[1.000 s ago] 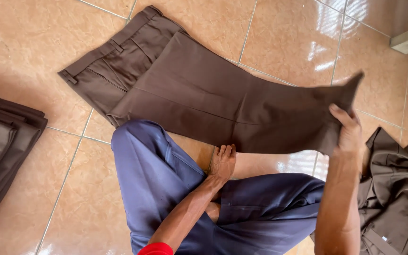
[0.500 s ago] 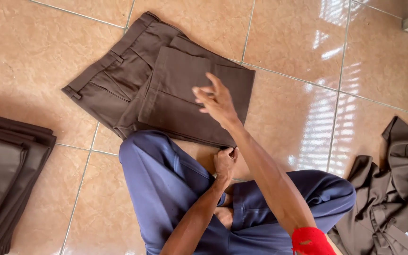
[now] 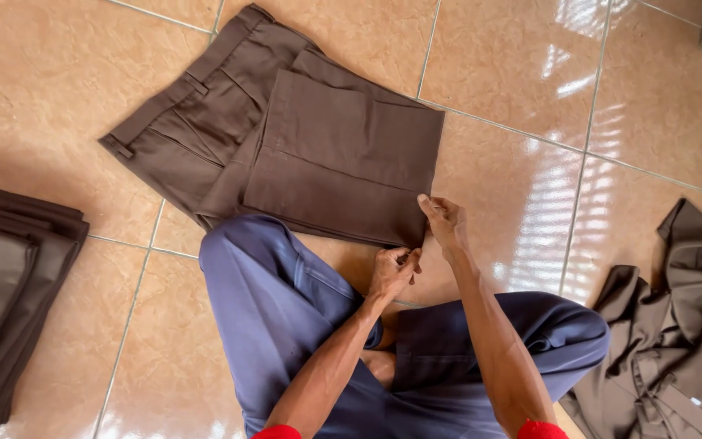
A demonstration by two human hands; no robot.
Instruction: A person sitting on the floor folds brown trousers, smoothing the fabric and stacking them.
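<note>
The person sits cross-legged on the tiled floor (image 3: 530, 97), knees in blue trousers (image 3: 286, 309) spread to either side, red sleeve cuffs showing at the near edge. Just beyond the knees, both hands meet at the near right corner of a pair of brown trousers (image 3: 318, 154). The left hand (image 3: 393, 272) is curled, its fingers pinching the fabric at the bottom corner of the fold. The right hand (image 3: 446, 223) sits just beside it, a little farther out, fingertips closed on the right-hand folded edge.

The brown trousers lie flat on the floor, folded over once, so the leg half rests on top of the waist half; the waistband with its belt loops points to the far left.

At the near left, a stack of folded dark garments (image 3: 10, 284) lies well apart. At the near right, a crumpled heap of brown clothing (image 3: 676, 341) sits beside the person's knee.
</note>
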